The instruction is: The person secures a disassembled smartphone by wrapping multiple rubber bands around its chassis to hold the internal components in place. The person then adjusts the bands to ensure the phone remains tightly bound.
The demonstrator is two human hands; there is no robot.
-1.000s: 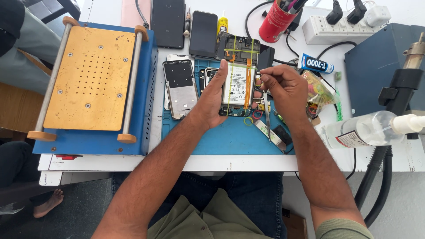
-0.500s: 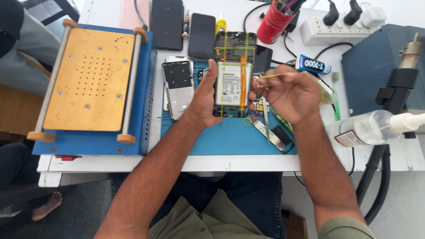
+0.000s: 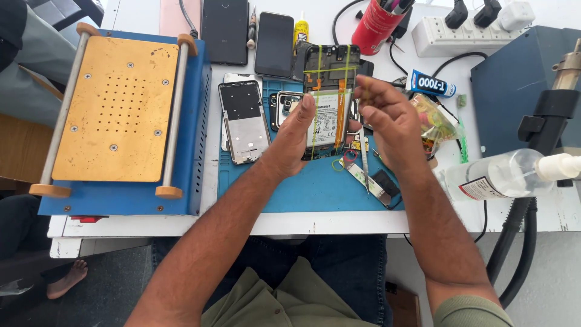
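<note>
Above the blue mat on the desk, the left hand grips the open phone. The right hand has lifted away, fingers pinching a thin yellow band.

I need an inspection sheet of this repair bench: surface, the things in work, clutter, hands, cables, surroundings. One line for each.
Surface: white table with a blue rubber work mat.
Job's things: opened black phone with exposed battery, bound by yellow rubber bands.
Clutter: bare phone frame, two dark phones, yellow glue bottle, red pen cup, blue glue tube, clear spray bottle, tweezers, blue heating machine with brass plate.
Grippers: left hand supports the phone; right hand pinches a small yellowish thing, too small to tell.
Cables: black cords; white power strip; black hoses.
Surroundings: another person's bare foot on the floor.
</note>
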